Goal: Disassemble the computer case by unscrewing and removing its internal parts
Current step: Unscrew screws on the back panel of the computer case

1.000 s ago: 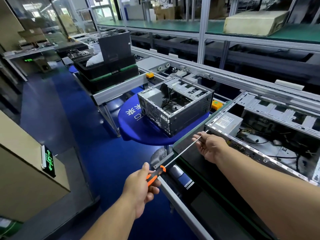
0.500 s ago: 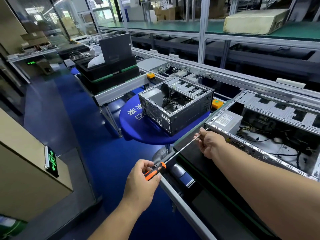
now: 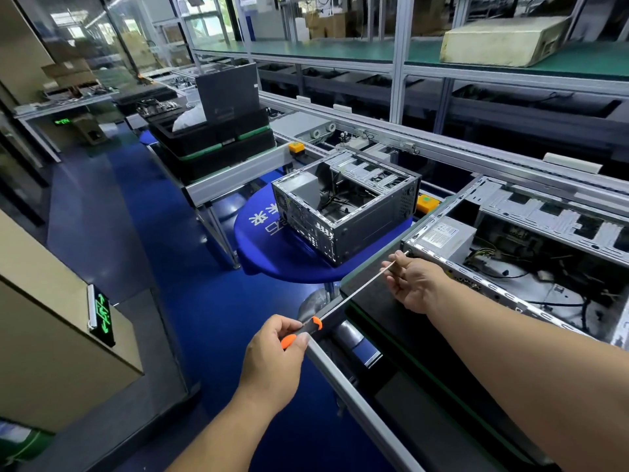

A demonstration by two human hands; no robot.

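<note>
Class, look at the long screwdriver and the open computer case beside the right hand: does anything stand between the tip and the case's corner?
Nothing visible does. The screwdriver tip already meets the near corner of the computer case, below the power supply. The left hand holds the handle; the right hand pinches the shaft.

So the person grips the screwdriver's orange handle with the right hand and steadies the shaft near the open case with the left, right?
The hands are swapped. In the head view the left hand grips the orange handle of the screwdriver, and the right hand steadies the shaft near the corner of the open case. The rest holds.
</note>
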